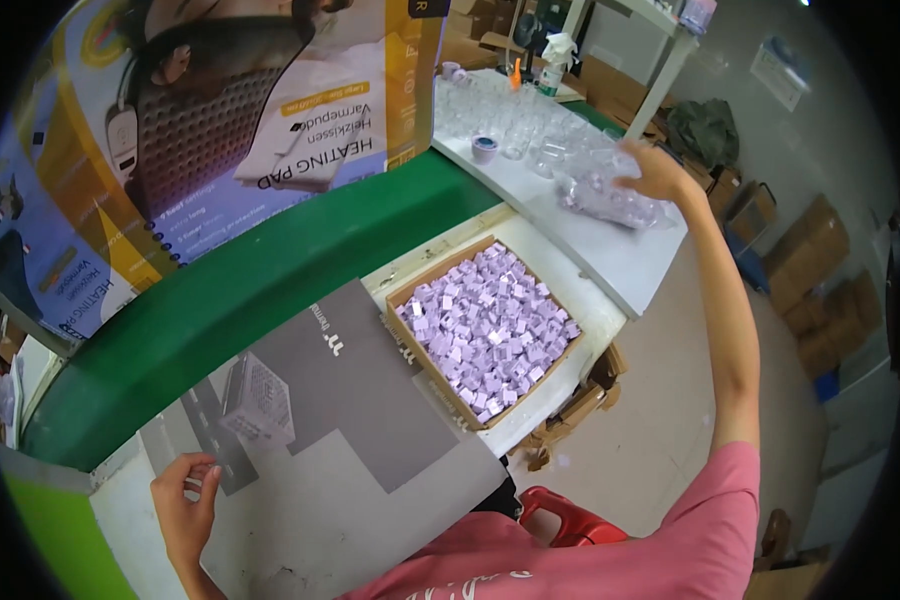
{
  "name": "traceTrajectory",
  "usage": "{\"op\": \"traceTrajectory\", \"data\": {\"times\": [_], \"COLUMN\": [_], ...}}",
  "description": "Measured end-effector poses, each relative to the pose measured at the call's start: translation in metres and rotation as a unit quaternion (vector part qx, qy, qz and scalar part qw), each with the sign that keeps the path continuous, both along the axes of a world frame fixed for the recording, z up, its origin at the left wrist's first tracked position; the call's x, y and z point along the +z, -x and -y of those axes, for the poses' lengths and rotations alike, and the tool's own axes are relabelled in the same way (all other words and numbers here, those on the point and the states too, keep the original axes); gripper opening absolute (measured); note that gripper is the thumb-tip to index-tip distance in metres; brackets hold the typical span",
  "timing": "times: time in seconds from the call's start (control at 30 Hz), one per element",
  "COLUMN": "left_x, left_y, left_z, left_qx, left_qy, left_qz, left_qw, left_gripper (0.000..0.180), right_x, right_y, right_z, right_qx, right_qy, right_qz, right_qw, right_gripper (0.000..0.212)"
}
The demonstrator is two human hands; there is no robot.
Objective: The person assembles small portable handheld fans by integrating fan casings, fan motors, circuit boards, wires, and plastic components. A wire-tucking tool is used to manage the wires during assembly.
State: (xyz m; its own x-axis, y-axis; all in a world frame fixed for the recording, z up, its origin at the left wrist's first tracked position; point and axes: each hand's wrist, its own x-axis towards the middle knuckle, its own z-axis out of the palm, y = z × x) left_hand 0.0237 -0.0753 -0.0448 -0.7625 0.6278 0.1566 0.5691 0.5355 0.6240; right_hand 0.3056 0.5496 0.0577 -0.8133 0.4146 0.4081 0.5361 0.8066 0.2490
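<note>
My right hand (658, 174) is stretched out to the far right over a white side table, with its fingers apart. Just below its fingertips lies a clear plastic bag (610, 203) with pale purple pieces in it; I cannot tell whether they touch. At the lower left my left hand (183, 505) is raised at the edge of a grey printed cardboard sheet (340, 375). Its fingers are curled in toward the thumb, and nothing shows between them. A shallow cardboard box full of small lilac plastic pieces (490, 335) sits between the hands, right of the sheet.
A large printed carton (260, 110) stands at the back left on a green conveyor belt (270, 260). Clear bottles (520, 135), a small lilac jar (484, 148) and a spray bottle (555, 65) crowd the white table (620, 265). A red plastic object (570, 520) is beside me.
</note>
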Motion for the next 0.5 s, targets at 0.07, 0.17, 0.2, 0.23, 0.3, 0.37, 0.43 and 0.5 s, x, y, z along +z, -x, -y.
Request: {"op": "traceTrajectory", "data": {"times": [0.07,0.17,0.2,0.23,0.3,0.37,0.43,0.5], "left_x": [-0.008,-0.018,-0.018,-0.019,-0.027,-0.033,-0.033,-0.026], "left_y": [0.002,0.0,0.0,0.003,0.008,0.017,0.029,0.039], "left_z": [-0.002,-0.005,-0.006,-0.009,-0.018,-0.027,-0.036,-0.041], "left_qx": [-0.003,-0.006,-0.011,-0.023,-0.051,-0.074,-0.122,-0.115], "left_qy": [-0.01,0.0,0.022,0.038,0.026,0.018,0.014,0.021], "left_qz": [-0.003,0.012,0.018,0.027,0.017,0.003,-0.063,-0.087], "left_qw": [1.0,1.0,1.0,0.999,0.998,0.997,0.99,0.989], "left_gripper": [0.01,0.011,0.012,0.013,0.014,0.014,0.014,0.014], "right_x": [-0.007,-0.028,-0.045,-0.049,-0.064,-0.08,-0.098,-0.108], "right_y": [0.005,0.029,0.034,0.039,0.041,0.048,0.053,0.059], "right_z": [0.018,0.097,0.122,0.155,0.189,0.202,0.199,0.2], "right_qx": [-0.014,0.06,0.092,0.083,0.061,0.109,0.115,0.109], "right_qy": [0.005,0.2,0.186,0.212,0.211,0.217,0.212,0.197], "right_qz": [-0.104,-0.151,-0.102,-0.054,0.038,0.02,0.026,0.043], "right_qw": [0.994,0.966,0.973,0.972,0.975,0.97,0.97,0.973], "right_gripper": [0.029,0.021,0.019,0.017,0.023,0.024,0.025,0.025]}}
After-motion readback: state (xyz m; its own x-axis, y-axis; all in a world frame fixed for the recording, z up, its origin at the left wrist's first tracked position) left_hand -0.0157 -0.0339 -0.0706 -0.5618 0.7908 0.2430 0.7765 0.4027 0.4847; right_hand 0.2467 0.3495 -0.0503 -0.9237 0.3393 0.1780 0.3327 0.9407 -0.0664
